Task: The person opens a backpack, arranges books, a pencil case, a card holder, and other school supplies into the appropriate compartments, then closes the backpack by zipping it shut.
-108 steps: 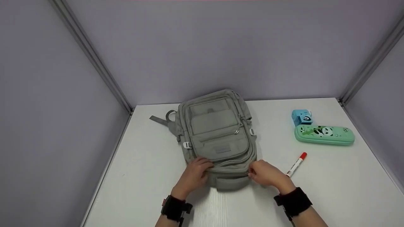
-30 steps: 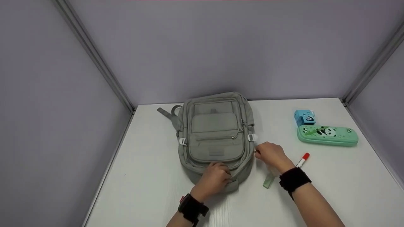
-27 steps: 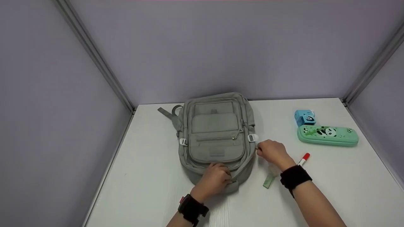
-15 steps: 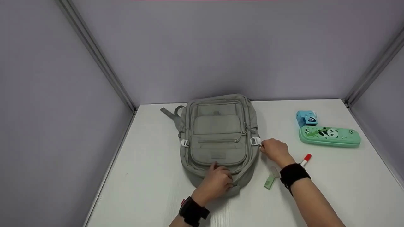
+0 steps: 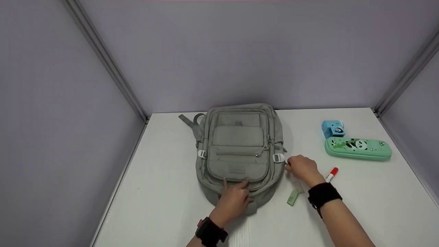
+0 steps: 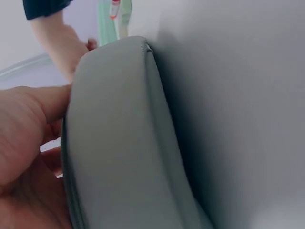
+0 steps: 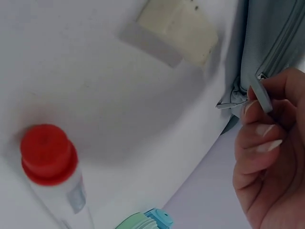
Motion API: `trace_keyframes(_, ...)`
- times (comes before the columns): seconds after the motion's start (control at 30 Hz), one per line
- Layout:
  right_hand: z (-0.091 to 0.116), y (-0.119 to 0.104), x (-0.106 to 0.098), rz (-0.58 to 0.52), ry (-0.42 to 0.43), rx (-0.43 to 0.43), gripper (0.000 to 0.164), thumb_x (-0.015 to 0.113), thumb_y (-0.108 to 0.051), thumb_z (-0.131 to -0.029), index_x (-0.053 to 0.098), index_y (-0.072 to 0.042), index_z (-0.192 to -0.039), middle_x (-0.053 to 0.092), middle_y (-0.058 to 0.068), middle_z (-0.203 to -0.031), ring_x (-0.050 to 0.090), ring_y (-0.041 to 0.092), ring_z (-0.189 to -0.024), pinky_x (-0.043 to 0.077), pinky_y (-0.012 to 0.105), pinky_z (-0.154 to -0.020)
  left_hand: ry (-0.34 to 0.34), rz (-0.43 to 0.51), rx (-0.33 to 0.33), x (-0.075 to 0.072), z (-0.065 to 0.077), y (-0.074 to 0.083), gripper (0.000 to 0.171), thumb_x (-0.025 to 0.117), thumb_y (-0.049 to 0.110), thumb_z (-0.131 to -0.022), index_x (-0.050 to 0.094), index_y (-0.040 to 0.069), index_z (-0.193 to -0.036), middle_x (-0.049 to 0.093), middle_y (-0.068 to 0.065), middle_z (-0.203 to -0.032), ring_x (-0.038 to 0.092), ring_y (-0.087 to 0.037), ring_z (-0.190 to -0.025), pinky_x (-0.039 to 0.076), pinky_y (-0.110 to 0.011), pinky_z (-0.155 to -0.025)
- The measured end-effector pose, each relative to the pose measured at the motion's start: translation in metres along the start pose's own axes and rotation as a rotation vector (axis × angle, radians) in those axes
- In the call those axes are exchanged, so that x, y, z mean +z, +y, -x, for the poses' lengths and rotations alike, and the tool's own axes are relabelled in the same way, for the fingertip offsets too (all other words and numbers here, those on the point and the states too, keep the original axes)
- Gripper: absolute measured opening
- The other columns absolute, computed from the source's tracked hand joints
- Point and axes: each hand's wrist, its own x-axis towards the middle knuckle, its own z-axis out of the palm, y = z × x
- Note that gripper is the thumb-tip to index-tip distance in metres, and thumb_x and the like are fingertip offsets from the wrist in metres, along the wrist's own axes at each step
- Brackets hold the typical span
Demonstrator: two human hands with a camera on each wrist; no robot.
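A grey-green backpack [image 5: 236, 137] lies front side up on the white table, its top end toward me. My right hand [image 5: 303, 168] is at the bag's right side, just below a white buckle [image 5: 279, 158]. Thumb and fingers of it pinch a zipper pull [image 7: 260, 93], as the right wrist view shows; a second, metal pull [image 7: 231, 105] dangles beside it. On the near end of the bag rests my left hand [image 5: 233, 200], two fingers stretched out over the front pocket's lower edge. In the left wrist view its thumb [image 6: 50, 100] lies along the bag's seam.
Right of the bag lie a small green block [image 5: 292, 198] with a pale end and a red-capped marker [image 5: 331, 175], partly behind my right wrist. Farther back are a green panda pencil case [image 5: 358, 149] and a blue sharpener-like item [image 5: 333, 129]. Grey panels stand around the table.
My right hand has slid the zipper pull from the near right corner up the bag's right side. The bag has straightened and shifted right. My left hand moved right, and its fingers have spread.
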Motion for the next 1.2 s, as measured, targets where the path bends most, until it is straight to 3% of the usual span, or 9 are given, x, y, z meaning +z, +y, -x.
trace_keyframes(0.1, 0.006, 0.000, 0.001, -0.018, -0.020, -0.001, 0.018, 0.065, -0.015, -0.091, 0.065, -0.008, -0.074, 0.059, 0.005, -0.068, 0.051, 0.020, -0.059, 0.043, 0.040, -0.052, -0.003, 0.010, -0.016, -0.002, -0.002, 0.000, 0.022, 0.074, 0.028, -0.090, 0.063, 0.016, -0.074, 0.053, -0.005, -0.142, 0.067, -0.023, -0.096, 0.025, -0.073, -0.100)
trace_keyframes(0.33, 0.013, 0.002, 0.005, -0.025, 0.006, 0.007, 0.019, 0.065, -0.013, -0.090, 0.062, -0.010, -0.072, 0.056, 0.002, -0.065, 0.048, 0.020, -0.058, 0.040, 0.038, -0.051, 0.030, 0.041, 0.018, 0.002, -0.003, 0.013, 0.005, 0.070, 0.018, -0.092, 0.067, 0.020, -0.096, 0.052, -0.010, -0.141, 0.060, -0.028, -0.116, 0.029, -0.074, -0.096)
trace_keyframes(0.5, 0.014, 0.003, 0.003, -0.017, 0.018, 0.006, 0.019, 0.065, -0.013, -0.091, 0.062, -0.010, -0.073, 0.057, 0.002, -0.066, 0.050, 0.020, -0.059, 0.041, 0.039, -0.051, 0.010, 0.061, 0.065, 0.001, -0.003, 0.011, 0.005, 0.072, 0.019, -0.091, 0.074, 0.024, -0.092, 0.053, -0.004, -0.141, 0.059, -0.028, -0.117, 0.028, -0.077, -0.093)
trace_keyframes(0.7, 0.008, 0.004, -0.002, 0.038, 0.050, -0.032, 0.016, 0.066, -0.013, -0.089, 0.064, -0.009, -0.074, 0.060, 0.005, -0.070, 0.052, 0.021, -0.060, 0.044, 0.043, -0.051, -0.009, 0.163, 0.158, 0.000, -0.005, 0.001, 0.008, 0.075, 0.017, -0.087, 0.080, 0.023, -0.091, 0.062, 0.006, -0.130, 0.060, -0.036, -0.113, 0.026, -0.082, -0.087)
trace_keyframes(0.93, -0.005, 0.008, -0.003, 0.158, 0.188, -0.083, 0.018, 0.069, -0.011, -0.086, 0.063, -0.006, -0.069, 0.062, 0.010, -0.065, 0.056, 0.027, -0.053, 0.044, 0.045, -0.044, -0.087, 0.240, 0.167, -0.005, -0.003, -0.004, 0.009, 0.075, 0.014, -0.087, 0.080, 0.021, -0.090, 0.062, 0.007, -0.131, 0.054, -0.038, -0.123, 0.020, -0.081, -0.092)
trace_keyframes(1.2, -0.018, 0.009, -0.006, 0.158, 0.174, -0.047, 0.021, 0.064, -0.012, -0.091, 0.064, -0.005, -0.072, 0.063, 0.012, -0.068, 0.061, 0.033, -0.058, 0.047, 0.049, -0.047, -0.105, 0.257, 0.158, -0.009, 0.003, -0.007, 0.005, 0.076, 0.017, -0.087, 0.080, 0.020, -0.086, 0.061, 0.009, -0.131, 0.046, -0.046, -0.128, 0.019, -0.080, -0.095)
